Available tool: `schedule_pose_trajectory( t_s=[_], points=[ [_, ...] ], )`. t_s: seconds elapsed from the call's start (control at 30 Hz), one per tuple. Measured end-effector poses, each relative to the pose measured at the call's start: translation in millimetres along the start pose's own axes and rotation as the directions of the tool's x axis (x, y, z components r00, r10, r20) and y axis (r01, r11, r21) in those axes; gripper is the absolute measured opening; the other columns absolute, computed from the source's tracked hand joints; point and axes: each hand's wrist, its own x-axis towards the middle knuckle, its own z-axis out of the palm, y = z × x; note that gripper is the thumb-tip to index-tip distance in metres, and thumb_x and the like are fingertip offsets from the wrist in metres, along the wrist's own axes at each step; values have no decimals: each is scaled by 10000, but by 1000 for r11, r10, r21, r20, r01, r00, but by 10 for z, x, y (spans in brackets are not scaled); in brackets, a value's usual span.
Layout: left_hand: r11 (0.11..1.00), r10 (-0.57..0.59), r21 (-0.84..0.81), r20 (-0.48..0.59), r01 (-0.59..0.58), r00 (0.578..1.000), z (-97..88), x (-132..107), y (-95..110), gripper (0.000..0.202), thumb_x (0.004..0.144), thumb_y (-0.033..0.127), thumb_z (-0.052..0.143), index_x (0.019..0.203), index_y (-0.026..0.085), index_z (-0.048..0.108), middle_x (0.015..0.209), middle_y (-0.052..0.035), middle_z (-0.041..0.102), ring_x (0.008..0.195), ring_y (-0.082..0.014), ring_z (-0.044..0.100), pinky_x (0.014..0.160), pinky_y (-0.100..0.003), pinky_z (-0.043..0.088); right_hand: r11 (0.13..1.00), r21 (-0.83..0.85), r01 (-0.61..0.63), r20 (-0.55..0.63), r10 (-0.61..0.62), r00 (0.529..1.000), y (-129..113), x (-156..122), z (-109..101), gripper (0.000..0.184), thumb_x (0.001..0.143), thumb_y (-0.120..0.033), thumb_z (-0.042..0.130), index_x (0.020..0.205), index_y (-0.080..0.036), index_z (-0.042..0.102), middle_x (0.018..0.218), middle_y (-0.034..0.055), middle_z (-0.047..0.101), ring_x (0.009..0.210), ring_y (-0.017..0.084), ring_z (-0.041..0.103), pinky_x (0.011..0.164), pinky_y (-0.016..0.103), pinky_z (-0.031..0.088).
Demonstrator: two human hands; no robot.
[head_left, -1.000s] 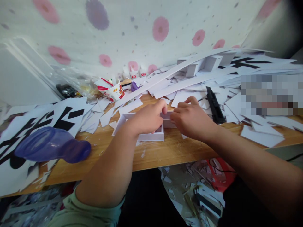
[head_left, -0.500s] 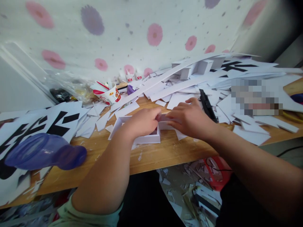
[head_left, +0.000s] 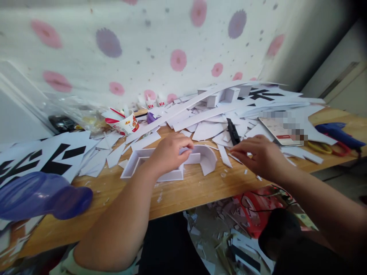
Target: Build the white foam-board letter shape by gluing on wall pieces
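A white hollow shape built of thin board walls (head_left: 170, 176) stands on the wooden table, with a boxy part at left and a curved part at right. My left hand (head_left: 173, 151) is closed at its back wall, thumb and forefinger pinching near where the two parts meet; the hand covers some of the shape. Off to the right, apart from the shape, my right hand (head_left: 258, 154) holds its fingers pinched together above white scraps. Whatever sits in that pinch is too small to make out. A black utility knife (head_left: 233, 131) lies just beyond the right fingertips.
White offcuts and long strips (head_left: 197, 105) heap along the wall. At left lies a purple translucent plastic object (head_left: 43, 194); behind it stands a paper cup (head_left: 126, 124). On the right are a phone (head_left: 282, 131), scissors (head_left: 321, 147) and a blue glue gun (head_left: 335, 133).
My right hand has left the white shape and moved right, so the curved part shows. My left hand remains at the shape. The view has tilted up and turned right.
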Motion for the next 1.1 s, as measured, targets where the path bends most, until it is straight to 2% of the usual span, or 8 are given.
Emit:
schedule_pose_trajectory(
  t_s=[0.13, 0.33, 0.57, 0.7, 0.8, 1.0, 1.1],
  points=[
    [995, 87, 39, 97, -91, 992, 76, 12, -8, 118, 865, 185, 543, 890, 202, 657, 916, -29, 690, 916, -188, 602, 832, -342, 444, 999, -2, 46, 142, -46, 989, -74, -158, 39, 177, 926, -242, 525, 889, -194, 691, 756, 24, 695, 732, 177, 622, 749, 342, 385],
    [992, 94, 73, 127, -104, 987, 130, 20, -45, 162, 878, 173, 531, 956, 214, 666, 975, -33, 693, 964, -196, 600, 876, -365, 446, 999, 31, 21, 168, -26, 985, -166, -230, 74, 162, 921, -230, 530, 965, -187, 680, 861, 49, 706, 822, 197, 631, 767, 342, 384],
    [990, 72, 106, 153, -89, 986, 121, 16, -34, 208, 861, 134, 508, 968, 211, 669, 982, -39, 698, 963, -206, 610, 870, -375, 461, 999, 52, 17, 261, -30, 965, -224, -205, 85, 187, 925, -247, 511, 919, -180, 685, 789, 43, 677, 773, 189, 610, 756, 342, 375],
    [993, 69, 92, 104, -78, 992, 92, 18, -25, 209, 855, 125, 503, 943, 206, 674, 971, -42, 706, 948, -205, 620, 864, -376, 471, 1000, 25, -6, 264, -1, 965, -190, -171, 101, 200, 923, -237, 506, 863, -172, 685, 768, 45, 671, 756, 188, 605, 745, 337, 391],
    [994, 66, 81, 43, -69, 997, 75, 23, -26, 208, 862, 135, 487, 923, 206, 673, 959, -45, 712, 934, -204, 623, 843, -377, 485, 997, 15, -82, 207, 77, 975, -70, -129, 133, 173, 905, -223, 528, 878, -183, 695, 821, 59, 686, 802, 194, 616, 766, 326, 426],
    [999, 29, 30, -71, -26, 997, 29, 20, -32, 217, 835, 117, 483, 861, 223, 670, 884, -25, 723, 857, -191, 645, 787, -364, 504, 962, -78, -261, 53, 265, 963, 265, -21, 187, 196, 901, -241, 532, 1014, -178, 679, 1050, 111, 672, 965, 233, 612, 833, 352, 486],
    [1000, -26, -6, -159, 26, 987, 1, 13, -34, 248, 804, 73, 466, 806, 230, 658, 822, -9, 717, 803, -179, 652, 741, -335, 509, 950, -140, -278, 35, 285, 958, 357, 186, 223, 233, 914, -226, 501, 1078, -175, 659, 1122, 117, 659, 1028, 245, 597, 883, 371, 486]
  ],
)
